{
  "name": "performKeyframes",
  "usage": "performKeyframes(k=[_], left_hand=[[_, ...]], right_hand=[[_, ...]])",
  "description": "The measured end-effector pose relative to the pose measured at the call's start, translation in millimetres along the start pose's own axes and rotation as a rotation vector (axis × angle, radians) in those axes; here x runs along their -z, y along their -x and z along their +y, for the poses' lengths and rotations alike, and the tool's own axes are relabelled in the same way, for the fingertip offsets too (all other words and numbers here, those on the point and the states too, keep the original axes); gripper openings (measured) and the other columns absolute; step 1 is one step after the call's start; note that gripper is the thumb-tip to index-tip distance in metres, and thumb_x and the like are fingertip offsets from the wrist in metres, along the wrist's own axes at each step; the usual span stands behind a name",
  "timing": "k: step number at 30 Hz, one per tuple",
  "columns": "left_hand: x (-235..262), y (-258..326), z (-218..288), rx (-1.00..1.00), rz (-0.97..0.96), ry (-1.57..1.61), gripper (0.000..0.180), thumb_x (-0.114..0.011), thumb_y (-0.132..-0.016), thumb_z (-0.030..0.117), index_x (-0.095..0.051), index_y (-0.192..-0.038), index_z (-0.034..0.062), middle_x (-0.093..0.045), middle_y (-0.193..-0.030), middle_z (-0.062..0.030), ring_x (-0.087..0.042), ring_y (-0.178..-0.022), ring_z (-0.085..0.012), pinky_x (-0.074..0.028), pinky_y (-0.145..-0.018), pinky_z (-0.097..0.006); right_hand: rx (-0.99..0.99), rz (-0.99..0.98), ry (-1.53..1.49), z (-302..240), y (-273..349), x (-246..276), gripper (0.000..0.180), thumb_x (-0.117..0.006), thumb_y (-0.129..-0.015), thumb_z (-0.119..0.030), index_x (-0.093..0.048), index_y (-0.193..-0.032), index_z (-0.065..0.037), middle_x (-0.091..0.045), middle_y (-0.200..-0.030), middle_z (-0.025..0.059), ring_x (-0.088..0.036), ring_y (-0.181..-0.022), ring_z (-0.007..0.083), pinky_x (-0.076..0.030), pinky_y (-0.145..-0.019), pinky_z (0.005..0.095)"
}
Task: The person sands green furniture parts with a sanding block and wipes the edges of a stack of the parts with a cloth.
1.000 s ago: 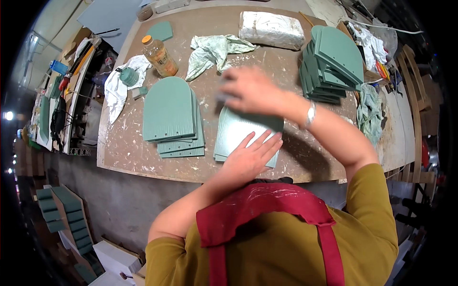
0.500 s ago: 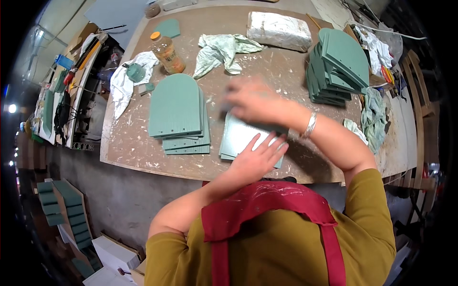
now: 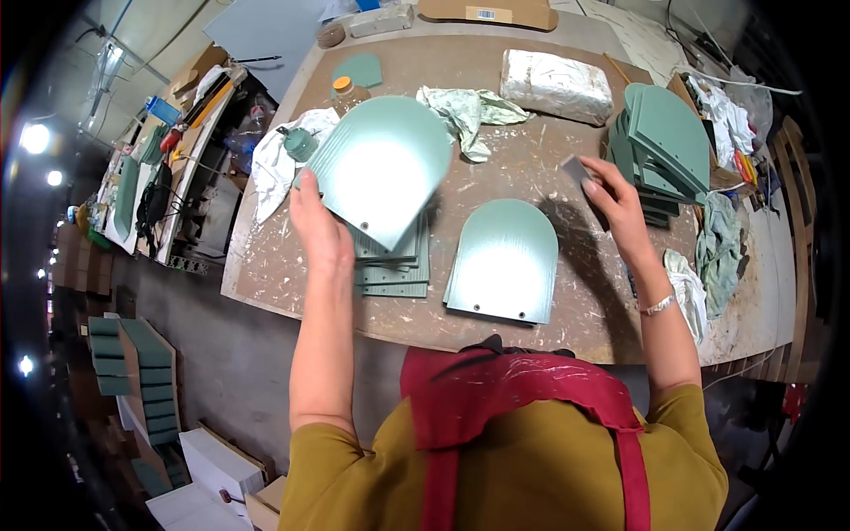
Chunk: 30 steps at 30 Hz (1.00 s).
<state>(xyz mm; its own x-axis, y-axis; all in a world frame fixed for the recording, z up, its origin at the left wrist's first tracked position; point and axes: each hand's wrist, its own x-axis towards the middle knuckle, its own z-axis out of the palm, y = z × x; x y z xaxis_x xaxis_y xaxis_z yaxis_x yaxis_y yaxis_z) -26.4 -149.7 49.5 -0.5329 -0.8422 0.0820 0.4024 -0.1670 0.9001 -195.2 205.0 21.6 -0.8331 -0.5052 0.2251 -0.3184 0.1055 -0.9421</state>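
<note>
My left hand (image 3: 320, 226) grips the lower left edge of a green arched panel (image 3: 388, 164), raised and tilted over the left stack of panels (image 3: 398, 276). Light glares off its face, and holes show near its straight edge. In front of me on the table lies another pile of arched panels (image 3: 505, 257), its rounded end pointing away. To the right of that pile, my right hand (image 3: 620, 208) pinches a small grey block, which looks like a sanding block (image 3: 575, 170), held off the tabletop.
A taller stack of green panels (image 3: 668, 142) stands at the right, beside crumpled rags (image 3: 717, 243). Further back are a white wrapped bundle (image 3: 556, 86), a stained cloth (image 3: 474, 115) and an orange-capped bottle (image 3: 345, 91), partly hidden. A small green jar (image 3: 299, 144) sits on a white cloth.
My left hand has left the middle pile and now holds a panel up over the left stack. The right hand has swung right, away from the pile, with the block. The view has shifted.
</note>
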Motion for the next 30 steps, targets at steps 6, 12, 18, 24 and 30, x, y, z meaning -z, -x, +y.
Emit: performKeyframes(k=[6, 12, 18, 24, 30], left_hand=[[62, -9, -23, 0.072, 0.141, -0.155, 0.033, -0.057, -0.099, 0.013, -0.047, -0.128, -0.0008, -0.060, -0.115, -0.0112, -0.062, -0.102, -0.0173, -0.054, -0.085, -0.033], [72, -6, -7, 0.044, 0.118, -0.187, 0.030, -0.061, -0.098, 0.012, -0.055, -0.124, -0.0019, -0.064, -0.106, -0.0093, -0.063, -0.093, -0.0155, -0.055, -0.079, -0.026], [12, 10, 45, -0.300, 0.060, -0.382, 0.025, -0.064, -0.094, 0.008, -0.066, -0.118, 0.0020, -0.070, -0.108, -0.0097, -0.067, -0.087, -0.0150, -0.053, -0.076, -0.028], [8, 55, -5, -1.031, -0.632, -1.333, 0.046, -0.070, -0.074, -0.002, -0.067, -0.119, 0.0062, -0.067, -0.121, -0.0081, -0.061, -0.107, -0.0297, -0.047, -0.093, -0.039], [-6, 109, -41, -0.857, -0.877, -1.266, 0.047, -0.072, -0.081, 0.023, -0.064, -0.123, 0.0053, -0.059, -0.134, -0.0099, -0.053, -0.123, -0.0316, -0.039, -0.102, -0.045]], right_hand=[[-0.214, 0.050, -0.111, 22, 39, 2, 0.038, -0.061, -0.096, -0.018, -0.059, -0.131, -0.003, -0.060, -0.125, 0.0041, -0.057, -0.106, 0.0134, -0.043, -0.095, 0.0275], [-0.277, 0.074, -0.113, 30, 53, 2, 0.039, -0.062, -0.096, -0.020, -0.060, -0.132, -0.005, -0.062, -0.123, 0.0039, -0.056, -0.107, 0.0123, -0.042, -0.096, 0.0264], [-0.306, 0.065, -0.112, 33, 57, 2, 0.038, -0.061, -0.097, -0.019, -0.059, -0.132, -0.006, -0.061, -0.123, 0.0041, -0.057, -0.106, 0.0122, -0.044, -0.093, 0.0264], [-0.291, 0.057, -0.149, 37, 63, -3, 0.036, -0.063, -0.096, -0.017, -0.061, -0.130, -0.004, -0.058, -0.122, 0.0026, -0.056, -0.108, 0.0125, -0.043, -0.095, 0.0265], [-0.129, 0.166, 0.096, 41, 93, 15, 0.038, -0.063, -0.094, -0.018, -0.059, -0.128, -0.001, -0.056, -0.128, 0.0137, -0.054, -0.120, 0.0254, -0.041, -0.103, 0.0333]])
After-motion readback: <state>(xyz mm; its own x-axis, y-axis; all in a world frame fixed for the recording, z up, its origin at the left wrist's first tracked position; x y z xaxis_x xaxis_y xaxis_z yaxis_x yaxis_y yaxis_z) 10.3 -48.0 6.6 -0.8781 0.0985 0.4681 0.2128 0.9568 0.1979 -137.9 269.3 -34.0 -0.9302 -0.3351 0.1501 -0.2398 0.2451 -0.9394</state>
